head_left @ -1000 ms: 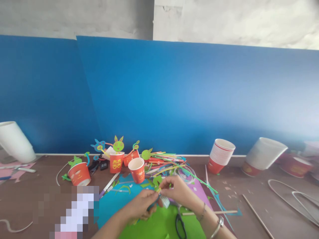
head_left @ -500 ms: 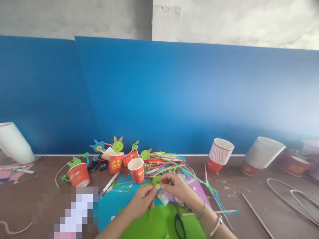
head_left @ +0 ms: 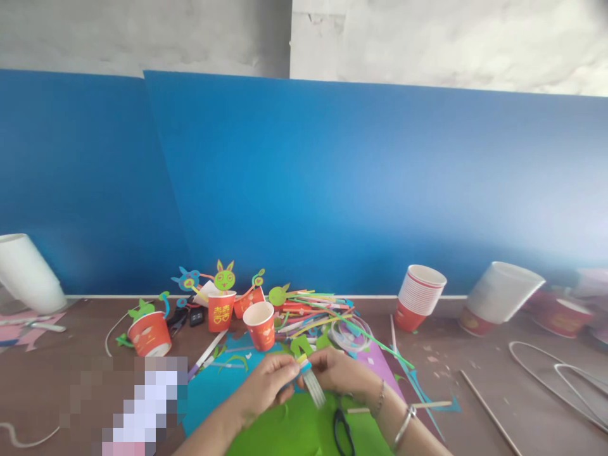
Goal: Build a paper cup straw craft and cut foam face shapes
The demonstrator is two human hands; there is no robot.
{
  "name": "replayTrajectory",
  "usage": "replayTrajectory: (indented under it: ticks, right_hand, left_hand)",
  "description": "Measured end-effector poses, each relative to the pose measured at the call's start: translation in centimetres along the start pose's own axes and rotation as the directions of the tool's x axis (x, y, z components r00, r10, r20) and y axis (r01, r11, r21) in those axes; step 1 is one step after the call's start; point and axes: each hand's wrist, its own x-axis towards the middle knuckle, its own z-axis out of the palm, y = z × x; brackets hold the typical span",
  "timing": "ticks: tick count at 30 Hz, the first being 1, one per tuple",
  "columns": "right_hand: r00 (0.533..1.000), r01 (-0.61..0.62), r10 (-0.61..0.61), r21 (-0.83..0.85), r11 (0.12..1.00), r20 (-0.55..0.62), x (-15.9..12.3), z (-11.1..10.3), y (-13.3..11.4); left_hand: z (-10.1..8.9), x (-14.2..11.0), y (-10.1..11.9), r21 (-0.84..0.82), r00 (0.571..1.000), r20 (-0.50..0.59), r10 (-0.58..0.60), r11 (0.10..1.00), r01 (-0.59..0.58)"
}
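While slanting away from the fingertips toward near right, caught by the far end, a striped strip; running long and narrow from far left to near right, yellow and blue at the gripped end, pale at the free end, too blurred to read any finer.

Looking clenched on the left hand, with thumb and finger tight against that coloured end; curled in close on the right hand, touching beside the blue band, but impossible to tell whether pinching too or merely steadying; so a sure grip on one side, a doubtful one on the other.

And lying which way from the grip? Out to the near side and a little right, past the left thumb and just beside the curled fingers opposite; nearer to left at the coloured end, nearer to right along the free length; apparently held up over green paper on the desk.

Close by, to near right of the free end, a black scissors handle; just beyond the fingertips, green scraps; farther and to the left, a red paper cup, upright, well apart from the strip.
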Motion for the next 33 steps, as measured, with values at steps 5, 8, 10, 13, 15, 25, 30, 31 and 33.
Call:
replayTrajectory:
  ticks: [5, 8, 10, 13, 15, 25, 30, 31, 33]
  right_hand:
    - [0.996, -0.077, 0.077, 0.009, 0.997, -0.051, 0.1, -0.3, -0.2]
    - [0.990, -0.071, 0.074, 0.028, 0.997, -0.117, 0.5, -0.4, 0.2]
    - [0.985, -0.066, 0.072, 0.047, 0.997, -0.156, 0.9, -0.3, 0.5]
    - [0.969, -0.041, 0.066, 0.109, 0.993, -0.240, 1.3, -0.1, 0.7]
    - [0.958, 0.011, 0.034, 0.152, 0.988, -0.286, 1.5, 0.1, 0.6]
    - [0.929, 0.175, -0.154, 0.032, 0.984, -0.335, 1.3, 1.0, 0.7]
    - [0.927, 0.252, -0.257, -0.056, 0.966, -0.272, 0.0, 0.9, -1.2]
    - [0.929, 0.260, -0.267, -0.060, 0.964, -0.256, -0.3, 0.8, -1.6]
    - [0.937, 0.266, -0.271, -0.053, 0.963, -0.220, -0.8, 0.7, -2.3]
  left_hand:
    - [0.0, -0.7, 0.6, 0.028, 0.996, 0.084, 0.020, 0.999, -0.022]
    - [0.1, -1.1, 0.8, 0.037, 0.989, 0.150, 0.013, 0.999, -0.018]
    - [0.2, -1.2, 0.8, 0.067, 0.983, 0.186, 0.009, 0.997, -0.022]
    - [0.4, -1.1, 0.8, 0.149, 0.980, 0.197, 0.000, 0.988, -0.029]
    - [0.5, -1.0, 0.7, 0.211, 0.982, 0.187, -0.008, 0.977, -0.032]
    - [0.2, -0.7, 0.6, 0.353, 0.983, 0.162, -0.082, 0.936, 0.020]
    - [0.1, -0.4, 0.4, 0.365, 0.987, 0.095, -0.126, 0.927, 0.083]
    - [0.1, -0.3, 0.3, 0.359, 0.988, 0.074, -0.134, 0.928, 0.099]
    - [0.1, -0.1, 0.0, 0.333, 0.990, 0.041, -0.133, 0.936, 0.112]
